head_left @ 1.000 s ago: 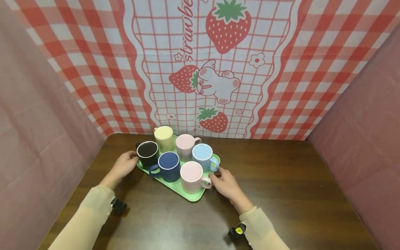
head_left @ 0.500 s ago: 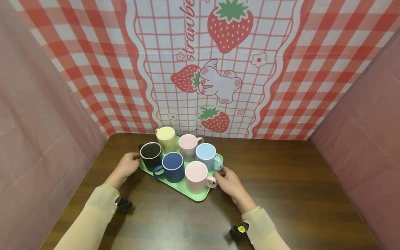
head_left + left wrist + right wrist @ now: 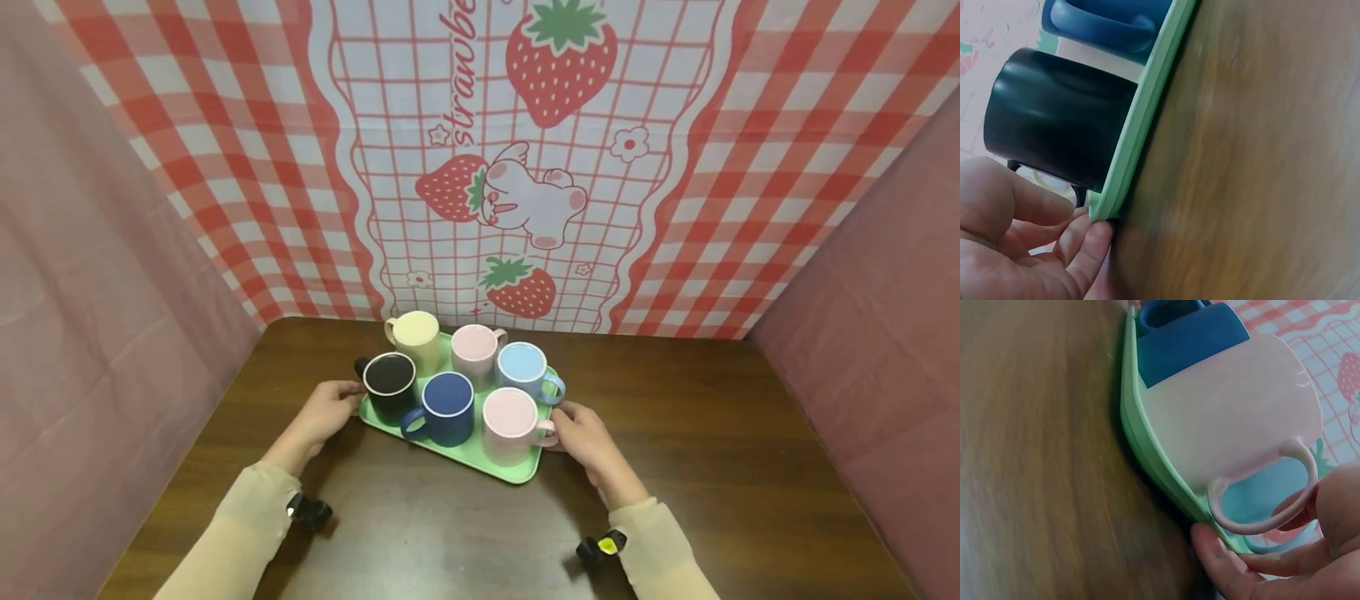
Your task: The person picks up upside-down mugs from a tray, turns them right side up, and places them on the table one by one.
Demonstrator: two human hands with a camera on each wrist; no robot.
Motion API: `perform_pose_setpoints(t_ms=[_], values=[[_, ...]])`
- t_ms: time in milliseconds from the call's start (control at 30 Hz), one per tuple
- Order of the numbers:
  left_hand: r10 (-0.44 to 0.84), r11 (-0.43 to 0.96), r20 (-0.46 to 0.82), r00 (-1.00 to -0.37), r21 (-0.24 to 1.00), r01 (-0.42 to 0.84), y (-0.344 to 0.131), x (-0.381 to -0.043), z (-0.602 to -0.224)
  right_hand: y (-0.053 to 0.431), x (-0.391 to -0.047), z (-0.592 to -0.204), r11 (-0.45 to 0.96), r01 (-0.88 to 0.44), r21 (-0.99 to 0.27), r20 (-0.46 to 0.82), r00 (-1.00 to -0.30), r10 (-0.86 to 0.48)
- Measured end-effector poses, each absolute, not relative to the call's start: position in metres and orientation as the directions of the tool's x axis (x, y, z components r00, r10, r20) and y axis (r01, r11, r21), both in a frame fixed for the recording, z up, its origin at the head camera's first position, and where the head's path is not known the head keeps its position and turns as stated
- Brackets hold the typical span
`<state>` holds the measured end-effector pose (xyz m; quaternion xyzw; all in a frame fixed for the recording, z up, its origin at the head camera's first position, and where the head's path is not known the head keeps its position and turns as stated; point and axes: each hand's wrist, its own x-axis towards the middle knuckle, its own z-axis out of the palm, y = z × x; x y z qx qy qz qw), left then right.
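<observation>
Pinching green tray (image 3: 477, 451) by opposite ends with left hand (image 3: 326, 412) and right hand (image 3: 590, 435), at or just over table (image 3: 720, 467), toward its back. Likely stiff, heavy with breakable mugs (image 3: 448, 413); best held by ends, level.

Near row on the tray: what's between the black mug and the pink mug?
The dark blue mug, standing between the black mug and near pink mug. Head view shows it.
</observation>
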<state>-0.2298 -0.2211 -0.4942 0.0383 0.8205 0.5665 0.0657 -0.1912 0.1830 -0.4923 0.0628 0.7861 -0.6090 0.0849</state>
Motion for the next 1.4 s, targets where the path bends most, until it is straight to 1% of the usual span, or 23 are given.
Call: perform_pose_setpoints(t_ms=[167,233,400,567,800,1033,1200,1400], values=[[0.139,0.344,-0.08,-0.987,0.939,-0.027,-0.203,-0.217,-0.492,0.202,-0.19,-0.49,0.226,0.216,-0.95,-0.224,-0.975,-0.008],[0.13,0.338,-0.094,-0.987,0.94,-0.045,-0.198,-0.215,-0.497,0.209,-0.189,-0.489,0.218,0.223,-0.95,-0.23,-0.973,-0.008],[0.129,0.297,-0.132,-0.983,0.951,-0.089,-0.184,-0.207,-0.498,0.225,-0.188,-0.489,0.245,0.236,-0.94,-0.239,-0.971,0.017],[0.117,0.28,-0.14,-0.983,0.955,-0.103,-0.175,-0.201,-0.5,0.237,-0.187,-0.49,0.262,0.253,-0.931,-0.254,-0.967,0.032],[0.104,0.225,-0.157,-0.982,0.966,-0.13,-0.163,-0.19,-0.502,0.244,-0.184,-0.489,0.268,0.266,-0.926,-0.257,-0.964,0.07],[0.137,0.205,-0.177,-0.975,0.968,-0.147,-0.152,-0.175,-0.501,0.253,-0.177,-0.484,0.279,0.279,-0.919,-0.252,-0.959,0.13],[0.165,0.192,-0.169,-0.972,0.972,-0.136,-0.148,-0.168,-0.502,0.257,-0.172,-0.483,0.264,0.303,-0.916,-0.268,-0.95,0.161],[0.167,0.188,-0.174,-0.971,0.972,-0.142,-0.145,-0.166,-0.503,0.257,-0.164,-0.484,0.228,0.307,-0.924,-0.267,-0.945,0.191]])
